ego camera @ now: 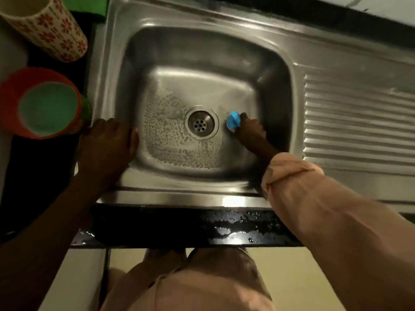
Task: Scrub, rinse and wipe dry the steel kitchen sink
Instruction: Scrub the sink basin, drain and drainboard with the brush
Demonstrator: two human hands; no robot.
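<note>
Two hands at the steel sink point(280, 34), one bracing on the rim, one down in the basin.

The right hand point(250, 129) is curled around a blue scrubber point(233, 121), pressing it to the basin floor just right of the drain point(200, 123). Soapy foam point(161, 131) coats the floor left of and below the drain. The left hand point(107, 147) lies flat on the sink's left rim, fingers relaxed, holding nothing. Beside it on the counter sit an orange cup point(42, 104) and a flower-patterned cup point(49, 25). The ribbed drainboard point(359, 117) runs off to the right.
</note>
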